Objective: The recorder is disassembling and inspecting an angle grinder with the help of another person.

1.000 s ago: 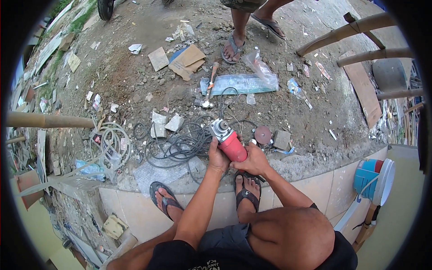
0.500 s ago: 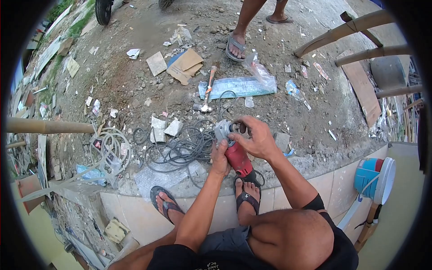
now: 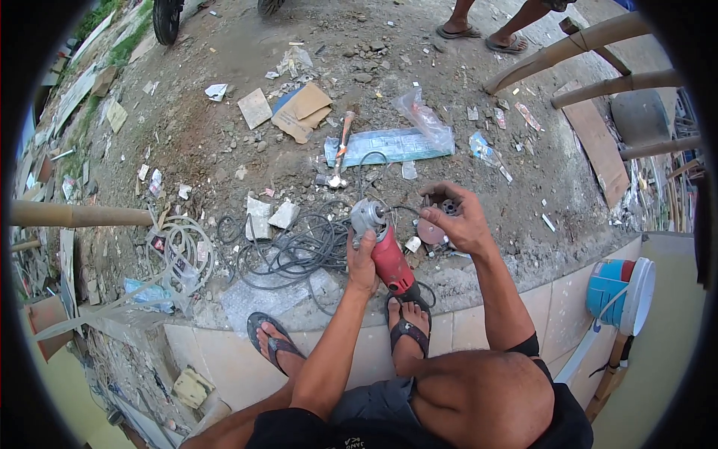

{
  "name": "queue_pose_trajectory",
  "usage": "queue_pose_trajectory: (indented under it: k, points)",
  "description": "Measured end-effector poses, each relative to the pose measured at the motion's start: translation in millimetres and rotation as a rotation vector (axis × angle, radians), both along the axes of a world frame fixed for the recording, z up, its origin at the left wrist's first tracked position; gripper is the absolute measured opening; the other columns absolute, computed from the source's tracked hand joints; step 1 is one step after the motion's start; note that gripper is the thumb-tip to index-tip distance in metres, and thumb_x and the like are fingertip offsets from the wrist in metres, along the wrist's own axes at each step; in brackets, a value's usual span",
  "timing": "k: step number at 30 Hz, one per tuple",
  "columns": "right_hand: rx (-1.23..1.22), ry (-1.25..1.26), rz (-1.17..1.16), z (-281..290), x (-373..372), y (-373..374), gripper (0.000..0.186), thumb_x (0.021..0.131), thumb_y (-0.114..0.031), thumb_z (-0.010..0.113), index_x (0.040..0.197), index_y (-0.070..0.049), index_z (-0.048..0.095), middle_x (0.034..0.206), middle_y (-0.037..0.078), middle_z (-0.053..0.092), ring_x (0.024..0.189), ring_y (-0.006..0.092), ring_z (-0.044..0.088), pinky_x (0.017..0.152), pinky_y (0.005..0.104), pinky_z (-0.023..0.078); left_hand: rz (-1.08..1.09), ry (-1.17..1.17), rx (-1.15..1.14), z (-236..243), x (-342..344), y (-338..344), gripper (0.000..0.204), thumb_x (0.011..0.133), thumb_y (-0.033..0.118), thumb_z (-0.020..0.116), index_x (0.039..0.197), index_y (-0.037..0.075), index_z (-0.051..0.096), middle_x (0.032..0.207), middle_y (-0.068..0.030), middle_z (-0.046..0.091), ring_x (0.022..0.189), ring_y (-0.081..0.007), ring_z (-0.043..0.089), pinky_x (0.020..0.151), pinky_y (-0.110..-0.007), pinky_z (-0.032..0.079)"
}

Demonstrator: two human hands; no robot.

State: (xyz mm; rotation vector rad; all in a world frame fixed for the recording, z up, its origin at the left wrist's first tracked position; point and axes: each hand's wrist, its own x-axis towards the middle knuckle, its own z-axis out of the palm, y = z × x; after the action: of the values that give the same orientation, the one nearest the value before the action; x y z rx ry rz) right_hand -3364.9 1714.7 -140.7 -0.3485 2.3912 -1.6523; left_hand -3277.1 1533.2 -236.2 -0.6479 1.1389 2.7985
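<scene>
A red angle grinder (image 3: pixel 393 263) with a silver gear head stands upright near my right foot, its bare spindle pointing right. Its head is gripped by my left hand (image 3: pixel 363 263), thumb across the front. To the right of the spindle, apart from it, my right hand (image 3: pixel 467 224) is closed with thumb and fingers bent. Within its fingers shows a small dark round metal piece (image 3: pixel 449 207), whose exact kind I cannot make out. Just below those fingers is a pinkish disc (image 3: pixel 431 233); whether it lies on the ground or touches the hand is unclear.
Coiled black cable (image 3: pixel 288 258) lies left of the grinder on bubble wrap (image 3: pixel 254 299). Beyond are a hammer (image 3: pixel 342 153), a blue plastic-wrapped strip (image 3: pixel 396 145) and cardboard (image 3: pixel 303 112). A blue bucket (image 3: pixel 609 292) lies at right. Another person's feet (image 3: pixel 508 43) stand at the back.
My right hand has moved right, off the grinder's spindle, with the small dark piece in its fingers. My left hand keeps its hold. The other person's feet have shifted right.
</scene>
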Motion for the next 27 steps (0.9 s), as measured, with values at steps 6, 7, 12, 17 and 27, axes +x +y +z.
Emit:
queue_pose_trajectory:
  k: [6,7,12,17,27]
  points:
    - [-0.791,-0.577,-0.13,-19,26,13,0.04,0.086,-0.015,0.073,0.12,0.002,0.06,0.096,0.014,0.069,0.055,0.0036,0.044,0.051,0.0205,0.036,-0.082,0.036,-0.009,8,0,4,0.062,0.085,0.046,0.07,0.126,0.004,0.049,0.105,-0.0099,0.062,0.092,-0.0201,0.064,0.081,-0.036,0.055]
    - [-0.856,-0.592,-0.129,-21,29,15,0.042,0.086,-0.018,0.074,0.121,0.002,0.06,0.096,0.014,0.069,0.055,0.0039,0.044,0.051,0.0206,0.037,-0.092,0.037,-0.001,9,-1,8,0.062,0.085,0.046,0.07,0.126,0.004,0.049,0.105,-0.0099,0.062,0.092,-0.0201,0.064,0.081,-0.036,0.055]
    - [-0.963,-0.6,-0.149,-28,39,15,0.045,0.084,-0.018,0.077,0.122,0.001,0.06,0.096,0.015,0.069,0.055,0.0044,0.045,0.053,0.0211,0.038,-0.127,0.089,-0.003,16,-3,13,0.071,0.08,0.047,0.075,0.129,0.003,0.048,0.108,-0.0111,0.063,0.094,-0.0204,0.064,0.083,-0.036,0.055]
    - [-0.929,-0.526,-0.168,-22,43,17,0.044,0.079,-0.01,0.079,0.119,-0.001,0.062,0.096,0.013,0.069,0.057,0.0055,0.048,0.055,0.0225,0.041,-0.178,0.102,-0.007,24,-3,13,0.073,0.081,0.042,0.076,0.134,0.003,0.044,0.116,-0.0102,0.061,0.102,-0.0211,0.063,0.09,-0.037,0.052]
    - [-0.215,-0.248,-0.162,18,38,1,0.035,0.076,-0.009,0.08,0.109,0.0,0.07,0.089,0.005,0.069,0.082,0.0098,0.06,0.072,0.0252,0.049,-0.199,0.22,-0.205,28,-3,9,0.07,0.08,0.039,0.077,0.128,0.002,0.043,0.115,-0.0097,0.058,0.105,-0.018,0.058,0.092,-0.032,0.047]
